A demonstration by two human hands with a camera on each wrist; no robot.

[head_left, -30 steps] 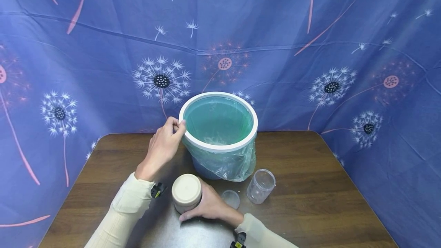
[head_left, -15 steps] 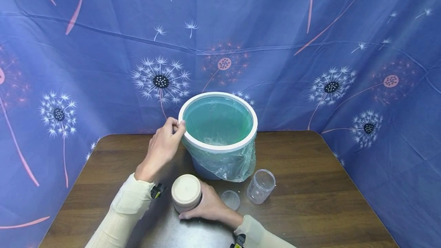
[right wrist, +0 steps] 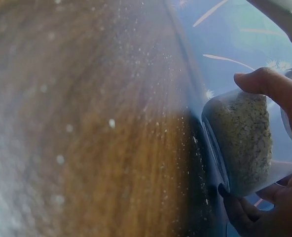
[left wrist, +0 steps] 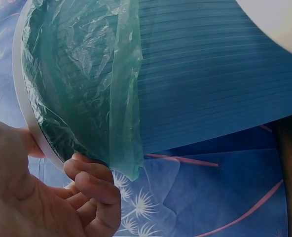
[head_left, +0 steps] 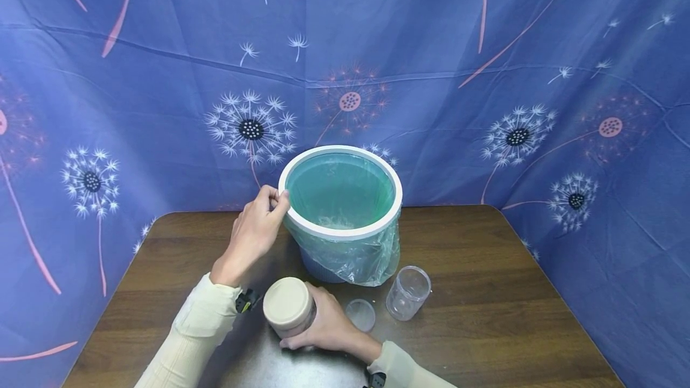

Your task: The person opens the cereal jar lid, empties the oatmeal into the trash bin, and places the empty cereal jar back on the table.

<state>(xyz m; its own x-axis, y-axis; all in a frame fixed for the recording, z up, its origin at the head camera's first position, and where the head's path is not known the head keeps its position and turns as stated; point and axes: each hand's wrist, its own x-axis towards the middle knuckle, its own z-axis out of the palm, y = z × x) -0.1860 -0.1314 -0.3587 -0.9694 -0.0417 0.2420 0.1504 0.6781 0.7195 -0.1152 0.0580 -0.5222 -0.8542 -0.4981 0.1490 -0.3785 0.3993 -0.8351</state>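
Observation:
My left hand [head_left: 249, 235] pinches the left side of the white rim [head_left: 336, 234] of a blue ribbed bin [left wrist: 200, 74]. A translucent green bag [head_left: 369, 256] lines the bin and hangs over its outside. In the left wrist view, the thumb goes behind the rim while the fingers curl in front. Closer to me, my right hand [head_left: 330, 323] grips a clear jar [right wrist: 242, 143] from its right side. Pale, flaky grain partly fills the jar, which has a cream lid [head_left: 287, 302]. Whether its base touches the table is hard to tell.
Right of the jar stands an uncovered clear plastic container [head_left: 408, 295]. A small round translucent lid [head_left: 360, 315] lies between that container and my right hand. Pale crumbs dot the brown wooden table [head_left: 485, 298]. Behind it hangs a blue dandelion-print cloth [head_left: 431, 76].
My right hand has shifted the jar slightly left and toward me, mostly in the last half second. My left hand keeps its pinch on the bin rim.

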